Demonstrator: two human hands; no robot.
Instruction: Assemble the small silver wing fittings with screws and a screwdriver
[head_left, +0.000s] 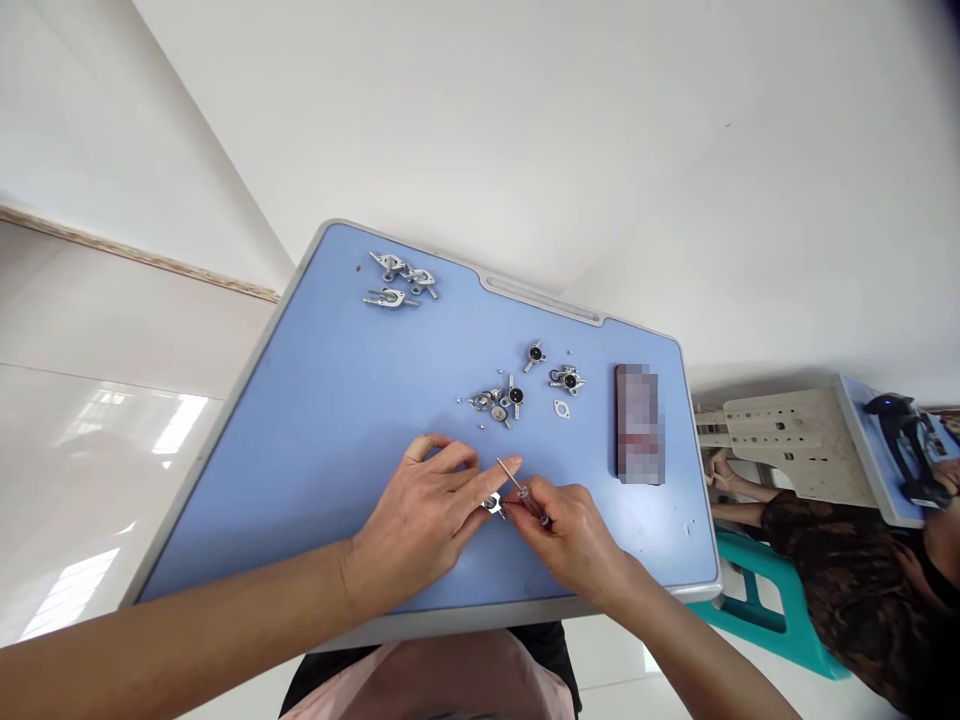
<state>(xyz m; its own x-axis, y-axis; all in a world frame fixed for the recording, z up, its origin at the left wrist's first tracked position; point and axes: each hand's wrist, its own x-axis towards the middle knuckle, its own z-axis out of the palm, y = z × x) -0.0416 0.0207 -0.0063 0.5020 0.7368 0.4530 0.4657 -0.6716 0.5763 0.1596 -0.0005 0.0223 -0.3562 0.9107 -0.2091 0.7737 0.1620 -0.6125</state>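
Note:
My left hand (427, 520) pinches a small silvery metal valve (492, 503) against the blue tabletop. Its fingers partly cover the valve. In my right hand (566, 535) is a screwdriver (534, 502) with a clear, dark-tipped handle; its thin shaft points up and left, past my left index finger. The right thumb and fingertips are close to the valve's right side; whether they also hold a small part cannot be made out. Just beyond my hands lies a cluster of metal valve bodies (516, 397), some with black round centres, and a flat metal plate (562, 409) with holes.
Three assembled valves (390, 298) lie at the table's far left. Several tiny screws (482, 427) are scattered around the cluster. A dark-edged, blurred rectangular object (637, 425) lies at right. Beyond the table (300, 400), another person sits by a green stool (780, 600).

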